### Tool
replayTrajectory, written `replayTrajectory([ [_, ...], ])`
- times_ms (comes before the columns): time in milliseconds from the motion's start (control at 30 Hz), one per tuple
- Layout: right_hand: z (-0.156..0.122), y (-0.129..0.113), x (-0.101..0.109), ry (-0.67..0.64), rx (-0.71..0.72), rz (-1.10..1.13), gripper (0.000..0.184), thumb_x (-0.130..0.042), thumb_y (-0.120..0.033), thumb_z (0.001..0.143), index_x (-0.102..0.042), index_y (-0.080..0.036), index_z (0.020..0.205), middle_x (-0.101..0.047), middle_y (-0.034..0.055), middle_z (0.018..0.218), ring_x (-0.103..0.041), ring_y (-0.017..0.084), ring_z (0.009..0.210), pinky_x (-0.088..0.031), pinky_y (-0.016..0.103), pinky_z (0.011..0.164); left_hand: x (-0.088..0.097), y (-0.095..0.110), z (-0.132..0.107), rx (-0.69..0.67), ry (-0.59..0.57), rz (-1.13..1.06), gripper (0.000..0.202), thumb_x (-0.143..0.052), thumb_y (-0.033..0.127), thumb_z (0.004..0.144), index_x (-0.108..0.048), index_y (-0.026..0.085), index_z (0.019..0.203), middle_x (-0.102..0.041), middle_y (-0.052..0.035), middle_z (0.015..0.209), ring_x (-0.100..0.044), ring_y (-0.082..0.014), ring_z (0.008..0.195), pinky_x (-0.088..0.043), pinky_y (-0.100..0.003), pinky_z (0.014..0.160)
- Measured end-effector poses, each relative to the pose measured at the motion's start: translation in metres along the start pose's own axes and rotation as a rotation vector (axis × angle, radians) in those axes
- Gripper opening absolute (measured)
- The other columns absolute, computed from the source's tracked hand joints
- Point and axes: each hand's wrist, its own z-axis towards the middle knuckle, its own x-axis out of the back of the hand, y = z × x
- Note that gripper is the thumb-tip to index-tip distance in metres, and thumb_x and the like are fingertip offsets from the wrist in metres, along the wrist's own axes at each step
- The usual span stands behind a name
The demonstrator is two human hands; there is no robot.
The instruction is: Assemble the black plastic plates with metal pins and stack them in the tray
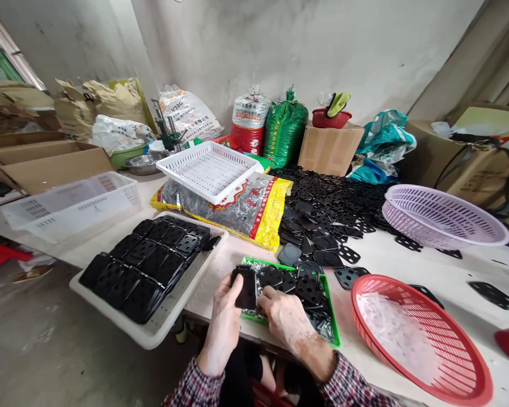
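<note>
My left hand (223,308) grips a flat black plastic plate (246,289) upright, thumb across its face. Against the plate's right edge, the fingers of my right hand (285,316) are pinched together; whatever they hold is hidden. Both hands are over the near left part of a shallow green tray (333,317). Inside it are loose black plates (309,289) with holes and many small silvery metal pieces (322,327). To the left, a white tray (150,338) bears tightly packed rows of black plates (146,265).
A red basket (470,362) of clear plastic pieces (394,328) stands at right, a lilac basket (445,212) behind it. Black parts (335,198) are heaped toward the wall. A white perforated tray (212,169) rests on a yellow-edged bag (274,220). Sacks and a cardboard box (328,150) line the back.
</note>
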Motion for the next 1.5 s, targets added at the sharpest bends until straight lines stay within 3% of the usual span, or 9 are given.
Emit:
replayTrajectory([
  [133,-0.003,0.005,-0.006,0.099,-0.054,0.17,0.026,-0.047,-0.007,0.091,-0.07,-0.018,0.089,-0.07,0.0055,0.09,-0.067,0.016,0.072,-0.04,0.024,0.058,-0.005,0.01,-0.01,0.013,0.034,0.056,0.029,-0.067,0.043,0.082,-0.075,0.024,0.103,-0.072,-0.0126,0.114,-0.063,-0.0327,0.117,-0.055,-0.043,0.091],
  [300,-0.005,0.019,-0.003,0.347,-0.088,0.748,0.021,-0.052,-0.021,0.09,-0.068,-0.02,0.076,-0.067,0.004,0.081,-0.063,0.017,0.071,-0.046,0.027,0.066,-0.008,0.018,-0.018,-0.068,0.094,0.223,0.016,-0.065,0.031,0.078,-0.077,0.025,0.087,-0.069,-0.0137,0.112,-0.054,-0.0353,0.127,-0.05,-0.048,0.101],
  [433,-0.009,0.026,0.008,0.467,-0.281,1.442,0.025,-0.069,-0.043,0.081,-0.067,-0.019,0.078,-0.061,0.0005,0.064,-0.056,0.015,0.057,-0.046,0.027,0.056,-0.012,0.006,-0.017,-0.078,0.016,0.24,0.018,-0.068,0.027,0.074,-0.077,0.027,0.089,-0.067,-0.0119,0.119,-0.056,-0.0345,0.124,-0.05,-0.048,0.101],
  [533,-0.013,0.027,0.016,0.546,-0.351,1.675,0.029,-0.078,-0.043,0.073,-0.07,-0.016,0.079,-0.063,0.0007,0.065,-0.055,0.014,0.058,-0.044,0.025,0.056,-0.022,-0.003,-0.018,-0.028,-0.077,0.153,0.019,-0.069,0.034,0.077,-0.077,0.029,0.093,-0.07,-0.01,0.114,-0.062,-0.0329,0.116,-0.052,-0.045,0.098],
  [800,-0.022,0.031,0.02,0.72,-0.401,1.548,0.022,-0.08,-0.04,0.068,-0.075,-0.018,0.073,-0.067,0.0013,0.069,-0.054,0.014,0.061,-0.047,0.026,0.058,-0.042,-0.013,-0.019,0.066,-0.274,-0.002,0.03,-0.075,0.035,0.079,-0.075,0.023,0.107,-0.077,-0.0053,0.104,-0.069,-0.0263,0.1,-0.053,-0.037,0.091],
  [967,-0.03,0.034,0.022,0.736,-0.424,1.391,0.022,-0.08,-0.039,0.069,-0.078,-0.02,0.078,-0.075,0.0042,0.078,-0.064,0.019,0.072,-0.053,0.03,0.069,-0.043,-0.014,-0.02,0.033,-0.262,0.054,0.026,-0.075,0.033,0.079,-0.075,0.021,0.102,-0.077,-0.0046,0.104,-0.069,-0.024,0.099,-0.052,-0.031,0.086],
  [1100,-0.033,0.033,0.021,0.777,-0.421,1.442,0.023,-0.08,-0.038,0.07,-0.079,-0.02,0.085,-0.076,0.0042,0.08,-0.068,0.021,0.076,-0.056,0.033,0.073,-0.043,-0.019,-0.02,0.074,-0.308,0.01,0.03,-0.074,0.036,0.081,-0.073,0.021,0.107,-0.076,-0.0067,0.108,-0.069,-0.0256,0.099,-0.052,-0.033,0.085],
  [1233,-0.033,0.033,0.019,0.824,-0.417,1.43,0.024,-0.081,-0.035,0.07,-0.079,-0.021,0.089,-0.078,0.0049,0.081,-0.071,0.022,0.078,-0.057,0.035,0.078,-0.043,-0.024,-0.019,0.037,-0.314,0.061,0.031,-0.072,0.037,0.083,-0.071,0.023,0.111,-0.076,-0.0053,0.111,-0.067,-0.0255,0.105,-0.049,-0.035,0.095],
  [1500,-0.035,0.031,0.019,0.907,-0.377,1.231,0.021,-0.074,-0.03,0.077,-0.078,-0.021,0.095,-0.075,0.0015,0.074,-0.067,0.018,0.068,-0.056,0.03,0.069,-0.04,-0.033,-0.013,-0.034,-0.294,0.183,0.037,-0.069,0.042,0.085,-0.068,0.022,0.117,-0.072,-0.008,0.122,-0.063,-0.0276,0.114,-0.045,-0.037,0.102],
])
